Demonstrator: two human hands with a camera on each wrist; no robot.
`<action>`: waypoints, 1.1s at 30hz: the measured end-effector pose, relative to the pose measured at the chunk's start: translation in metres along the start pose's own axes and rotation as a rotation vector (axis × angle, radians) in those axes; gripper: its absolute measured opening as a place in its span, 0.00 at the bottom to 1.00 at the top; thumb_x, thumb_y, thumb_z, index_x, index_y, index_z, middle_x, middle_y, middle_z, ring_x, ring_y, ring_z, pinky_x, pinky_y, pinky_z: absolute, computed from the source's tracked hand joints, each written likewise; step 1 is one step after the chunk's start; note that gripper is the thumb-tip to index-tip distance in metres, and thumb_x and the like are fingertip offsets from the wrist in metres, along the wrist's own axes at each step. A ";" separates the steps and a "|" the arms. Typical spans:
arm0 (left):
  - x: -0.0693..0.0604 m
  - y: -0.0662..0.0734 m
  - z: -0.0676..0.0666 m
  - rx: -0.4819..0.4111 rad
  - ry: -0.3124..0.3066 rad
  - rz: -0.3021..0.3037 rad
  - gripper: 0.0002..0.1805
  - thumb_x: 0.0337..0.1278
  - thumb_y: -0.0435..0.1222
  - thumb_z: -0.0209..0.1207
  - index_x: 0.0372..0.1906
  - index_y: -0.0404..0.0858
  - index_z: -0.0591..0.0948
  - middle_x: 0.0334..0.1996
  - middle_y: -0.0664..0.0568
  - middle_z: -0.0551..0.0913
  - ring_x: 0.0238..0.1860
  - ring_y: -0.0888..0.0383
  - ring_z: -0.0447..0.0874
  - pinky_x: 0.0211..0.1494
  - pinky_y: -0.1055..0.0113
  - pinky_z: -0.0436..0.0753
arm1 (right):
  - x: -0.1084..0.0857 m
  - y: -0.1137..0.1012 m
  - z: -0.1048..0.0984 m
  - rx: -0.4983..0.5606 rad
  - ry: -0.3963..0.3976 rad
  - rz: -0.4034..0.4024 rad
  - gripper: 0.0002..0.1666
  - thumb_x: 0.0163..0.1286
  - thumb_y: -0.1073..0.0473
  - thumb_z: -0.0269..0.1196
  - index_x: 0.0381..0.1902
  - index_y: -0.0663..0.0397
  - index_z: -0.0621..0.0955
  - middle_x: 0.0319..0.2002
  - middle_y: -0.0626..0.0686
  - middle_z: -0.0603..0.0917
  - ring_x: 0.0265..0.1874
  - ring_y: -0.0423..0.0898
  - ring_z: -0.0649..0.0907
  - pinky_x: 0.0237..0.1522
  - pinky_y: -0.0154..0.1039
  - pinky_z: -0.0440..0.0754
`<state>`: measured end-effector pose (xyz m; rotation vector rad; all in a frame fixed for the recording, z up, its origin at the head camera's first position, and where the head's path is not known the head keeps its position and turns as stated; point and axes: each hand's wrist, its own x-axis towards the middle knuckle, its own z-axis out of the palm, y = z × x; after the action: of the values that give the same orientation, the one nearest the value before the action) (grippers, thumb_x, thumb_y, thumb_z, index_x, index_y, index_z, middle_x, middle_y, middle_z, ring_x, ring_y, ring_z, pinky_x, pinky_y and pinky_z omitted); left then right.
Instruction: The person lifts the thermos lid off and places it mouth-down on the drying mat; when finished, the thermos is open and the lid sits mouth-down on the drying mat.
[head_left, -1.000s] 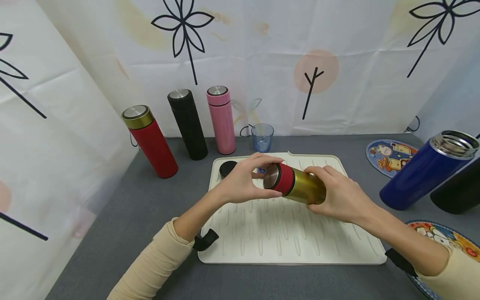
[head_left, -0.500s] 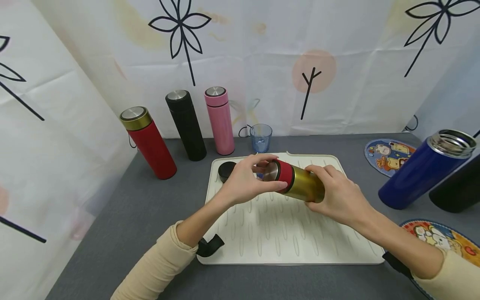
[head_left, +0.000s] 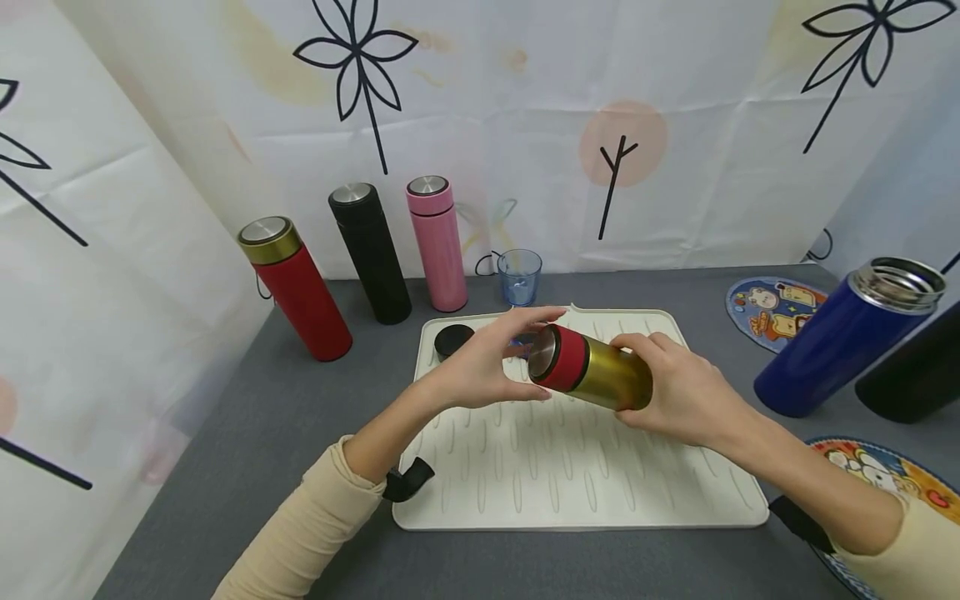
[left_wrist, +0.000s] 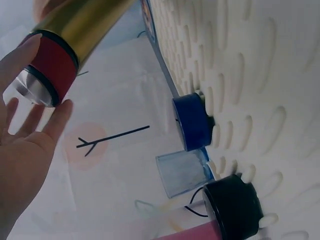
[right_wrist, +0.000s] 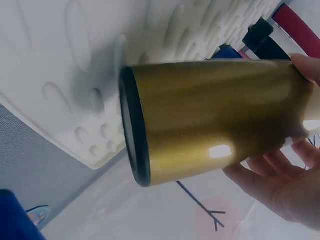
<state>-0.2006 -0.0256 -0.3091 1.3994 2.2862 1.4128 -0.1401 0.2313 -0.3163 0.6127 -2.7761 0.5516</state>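
A gold vacuum flask (head_left: 615,377) with a red lid (head_left: 562,360) is held tilted above the white mat, its lid end toward the left. My right hand (head_left: 678,392) grips the flask's body near the base in the head view. Around the lid, my left hand (head_left: 487,358) has its thumb and fingers spread. The left wrist view has the thumb overlapping the red lid (left_wrist: 52,65) and fingertips close to its steel top; whether they touch is hard to tell. The flask's gold side (right_wrist: 215,120) fills the right wrist view.
On the white ridged mat (head_left: 562,492) sit a black lid (head_left: 453,340) and a blue lid (left_wrist: 192,122). Behind stand red (head_left: 300,296), black (head_left: 375,258) and pink (head_left: 438,250) flasks and a glass (head_left: 520,279). An uncapped blue flask (head_left: 843,342) stands right, before a dark flask (head_left: 911,375).
Half a second ago my left thumb and fingers were closed on the red lid; now they are spread and drawn back left. My right hand keeps its grip on the flask.
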 end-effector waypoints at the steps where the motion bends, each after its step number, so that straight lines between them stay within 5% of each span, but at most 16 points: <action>1: 0.000 -0.002 -0.001 0.016 -0.009 0.030 0.47 0.37 0.24 0.73 0.68 0.37 0.65 0.65 0.47 0.65 0.59 0.58 0.68 0.54 0.69 0.76 | 0.000 0.000 -0.001 0.004 -0.014 0.006 0.43 0.37 0.55 0.78 0.54 0.53 0.74 0.41 0.59 0.78 0.32 0.52 0.79 0.27 0.54 0.80; 7: 0.001 -0.006 -0.004 0.117 -0.035 0.131 0.37 0.40 0.24 0.72 0.61 0.36 0.74 0.63 0.46 0.68 0.63 0.60 0.63 0.52 0.69 0.77 | 0.000 -0.002 -0.006 0.027 -0.060 0.011 0.43 0.38 0.55 0.78 0.54 0.54 0.74 0.40 0.57 0.78 0.32 0.50 0.78 0.28 0.51 0.80; 12: 0.002 -0.007 -0.004 0.071 -0.023 0.140 0.35 0.40 0.25 0.72 0.60 0.35 0.74 0.60 0.47 0.70 0.59 0.59 0.66 0.50 0.68 0.79 | 0.000 -0.002 -0.006 0.038 -0.073 0.006 0.44 0.37 0.55 0.79 0.54 0.55 0.74 0.39 0.56 0.78 0.34 0.50 0.79 0.30 0.50 0.80; 19: 0.001 -0.003 -0.002 -0.073 0.035 0.027 0.36 0.39 0.27 0.73 0.60 0.35 0.75 0.57 0.49 0.71 0.52 0.58 0.72 0.49 0.66 0.80 | -0.001 -0.002 -0.005 0.049 -0.065 0.007 0.44 0.38 0.55 0.79 0.55 0.54 0.73 0.41 0.57 0.78 0.34 0.49 0.78 0.29 0.49 0.80; 28: 0.001 0.007 0.002 -0.144 0.096 -0.157 0.35 0.44 0.31 0.72 0.62 0.38 0.74 0.53 0.51 0.72 0.49 0.56 0.74 0.49 0.67 0.80 | -0.002 -0.003 -0.004 0.050 -0.035 0.007 0.43 0.39 0.56 0.78 0.54 0.55 0.73 0.42 0.58 0.78 0.35 0.50 0.78 0.31 0.50 0.80; 33: 0.002 0.013 0.003 -0.151 0.118 -0.199 0.34 0.45 0.31 0.71 0.62 0.38 0.74 0.53 0.50 0.72 0.50 0.54 0.73 0.48 0.66 0.80 | -0.002 -0.003 -0.002 0.040 -0.006 0.000 0.43 0.39 0.57 0.78 0.54 0.56 0.73 0.43 0.59 0.78 0.35 0.51 0.78 0.31 0.51 0.80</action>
<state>-0.1920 -0.0204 -0.2999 1.0409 2.2574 1.6022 -0.1363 0.2307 -0.3143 0.6244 -2.7771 0.6074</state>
